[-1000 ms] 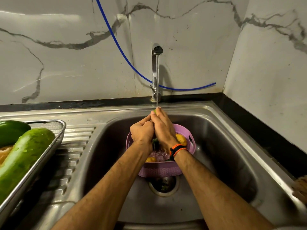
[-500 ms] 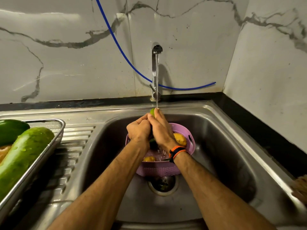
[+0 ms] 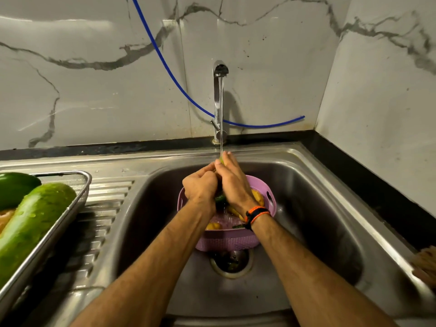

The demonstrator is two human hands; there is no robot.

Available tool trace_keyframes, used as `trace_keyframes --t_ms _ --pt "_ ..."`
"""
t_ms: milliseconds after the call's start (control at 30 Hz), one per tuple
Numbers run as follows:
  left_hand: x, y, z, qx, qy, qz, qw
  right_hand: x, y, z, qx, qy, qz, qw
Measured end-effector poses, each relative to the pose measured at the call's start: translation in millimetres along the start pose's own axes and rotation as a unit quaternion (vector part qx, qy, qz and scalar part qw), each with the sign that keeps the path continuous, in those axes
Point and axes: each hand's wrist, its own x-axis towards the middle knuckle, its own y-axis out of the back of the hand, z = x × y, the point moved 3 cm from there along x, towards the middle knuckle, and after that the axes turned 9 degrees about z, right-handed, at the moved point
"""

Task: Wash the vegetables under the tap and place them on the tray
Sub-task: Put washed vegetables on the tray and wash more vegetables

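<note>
Water runs in a thin stream from the upright chrome tap [image 3: 220, 100] at the back edge of the stainless steel sink [image 3: 313, 204] and lands on the pale tip of a slim green vegetable [image 3: 221, 160] held between the two hands over the middle of the basin. The left hand [image 3: 200, 188] has its fingers curled round the vegetable's lower part; the right hand [image 3: 233, 182] lies against it from the other side, fingers long and wrapped along its upper length, thumb side pressed to the left hand. Only the tip above the fingers and a dark green bit [image 3: 220, 198] below the palms show, so what kind of vegetable it is I cannot say for sure. An orange and black band [image 3: 256, 213] sits on the right wrist.

Under the hands a round lilac plastic colander basket [image 3: 226, 241] stands on the sink floor just behind the drain [image 3: 231, 260], holding several yellowish vegetables [image 3: 257, 197]. On the ribbed drainboard at the sink's left edge rests a steel mesh tray [image 3: 77, 199], carrying a long light green gourd [image 3: 33, 227] with water drops on it and a darker green one [image 3: 16, 187] behind it. A blue hose [image 3: 169, 74] hangs across the marble wall behind the tap.
</note>
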Motion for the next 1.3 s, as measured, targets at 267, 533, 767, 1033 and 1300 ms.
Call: trace_keyframes --t_ms 267,533,767,1033,1300 --pt "3 0 3 -0.014 -0.017 -0.036 0.999 5 9 1 0.024 -0.024 0.072 0.997" --pt "-9 -3 -2 -0.003 0.021 -0.092 0.996 7 9 3 0.104 -0.052 0.102 0.988" --pt "-12 -9 -4 -0.096 0.059 -0.125 0.986 8 3 6 0.027 -0.029 0.098 0.994" --pt "-16 -2 7 -0.106 0.024 -0.075 0.991 0 -5 1 0.036 -0.009 0.067 0.997" --pt "-18 -3 6 -0.076 0.011 -0.058 0.995 0 -5 0 0.025 -0.001 0.05 0.998"
